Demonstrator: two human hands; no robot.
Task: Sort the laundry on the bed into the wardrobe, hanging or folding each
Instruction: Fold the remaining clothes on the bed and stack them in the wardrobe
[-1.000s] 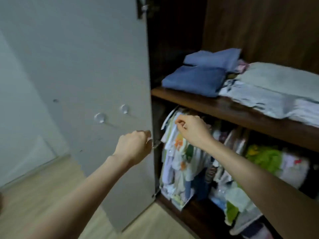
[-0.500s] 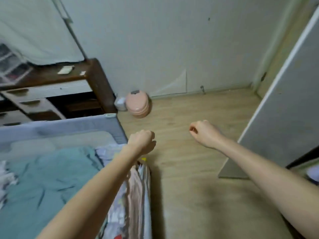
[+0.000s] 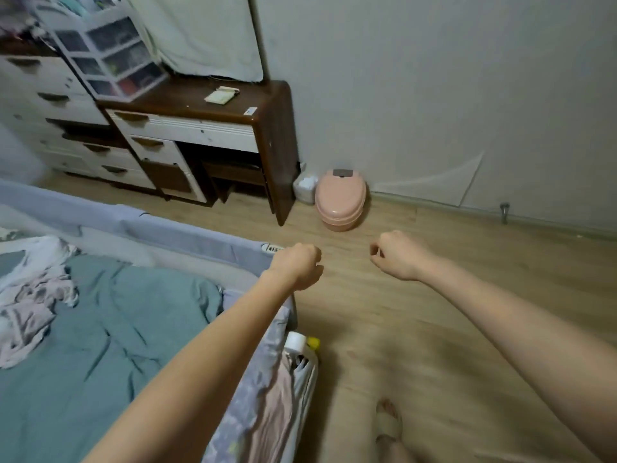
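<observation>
**Both hands empty, raised over the floor beside the bed**

Left hand (image 3: pixel 297 266) is curled into a loose fist and holds nothing, above the bed's padded corner. Right hand (image 3: pixel 399 255) is likewise curled and empty, over the wooden floor (image 3: pixel 434 329). The laundry (image 3: pixel 31 295), a crumpled pale heap, lies on the teal sheet at the left side of the bed (image 3: pixel 140 329), well apart from both hands. A pink potty (image 3: pixel 340 200) stands by the desk (image 3: pixel 267 128).

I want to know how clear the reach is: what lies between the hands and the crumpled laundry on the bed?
Only the bed's padded grey rail runs below the left hand. Past it is bare teal bedding up to the laundry pile. The right hand is over the floor. Both hold nothing.
</observation>
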